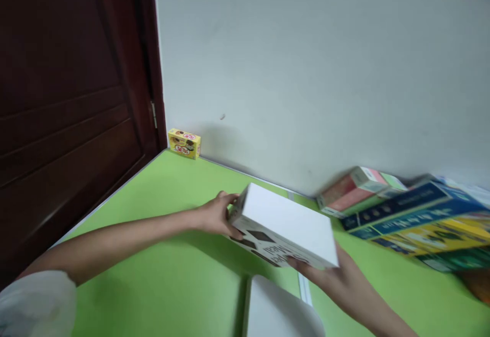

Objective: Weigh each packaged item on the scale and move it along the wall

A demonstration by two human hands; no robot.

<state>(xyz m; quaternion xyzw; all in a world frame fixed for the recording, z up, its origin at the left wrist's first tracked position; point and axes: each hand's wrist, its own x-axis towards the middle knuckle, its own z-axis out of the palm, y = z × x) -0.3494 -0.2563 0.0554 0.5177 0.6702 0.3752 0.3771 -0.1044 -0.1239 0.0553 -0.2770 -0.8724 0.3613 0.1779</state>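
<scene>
Nearest the camera, at the near left, bulges the loose white cloth sleeve (38, 304) of the left arm; a flat, whitish object with rounded corners (283, 311) lies on the bright green desk (153, 286) at the near middle, cut off by the frame, so its kind is unclear. Above and beyond it is a white rectangular box with dark diamonds and lettering (289, 224), seemingly lifted off the desk, judging by the shadow below. The left hand (222, 217) is clamped on its left end, thumb on the printed side and fingers curled round the end. The right hand (333, 270) grips the near right part, its thumb on that same side and its other fingers hidden. Holding a long box near both ends probably keeps it from tipping.

At the far left, a small yellow printed box (184, 144) stands close to the pale wall (306, 71), near a dark red-brown wooden door (69, 61). To the right, a pink-and-green carton (356, 191) and blurred blue, yellow and green packages (421, 219) sit together near the wall, perhaps to leave working room in front.
</scene>
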